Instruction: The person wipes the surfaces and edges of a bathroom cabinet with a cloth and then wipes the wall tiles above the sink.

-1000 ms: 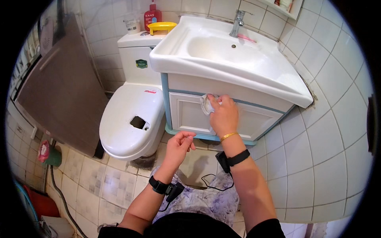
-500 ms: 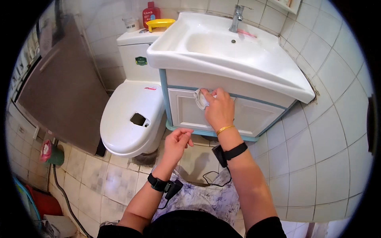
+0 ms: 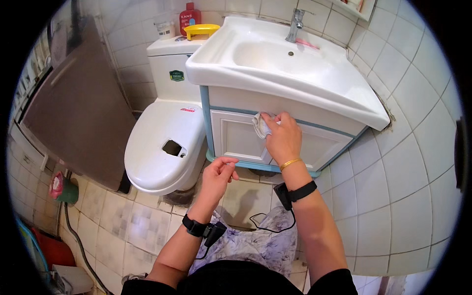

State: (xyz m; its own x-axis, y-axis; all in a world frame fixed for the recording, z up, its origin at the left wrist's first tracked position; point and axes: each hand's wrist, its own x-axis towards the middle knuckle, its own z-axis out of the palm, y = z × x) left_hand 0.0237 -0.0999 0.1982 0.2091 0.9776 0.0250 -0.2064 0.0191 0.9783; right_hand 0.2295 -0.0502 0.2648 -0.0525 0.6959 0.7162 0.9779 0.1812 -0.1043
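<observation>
My right hand (image 3: 285, 137) presses a folded whitish cloth (image 3: 260, 125) against the front of the white vanity cabinet (image 3: 238, 135), near the top of its left door. The fingers are bent over the cloth and cover part of it. In front of the cabinet's lower edge, my left hand (image 3: 220, 177) hangs in the air with its fingers curled and the thumb against them. Nothing shows between those fingers. Blue trim frames the cabinet, and a white sink (image 3: 275, 83) with a chrome faucet (image 3: 295, 24) sits on top.
A white toilet (image 3: 152, 147) with its lid down stands left of the cabinet. On its tank are a red bottle (image 3: 190, 18), a yellow holder (image 3: 201, 30) and a clear cup (image 3: 164, 29). A brown panel (image 3: 73, 108) leans at the left; a tiled wall (image 3: 388, 191) bounds the right.
My right hand has slid the cloth a little to the right along the cabinet front. My left hand has stayed nearly still.
</observation>
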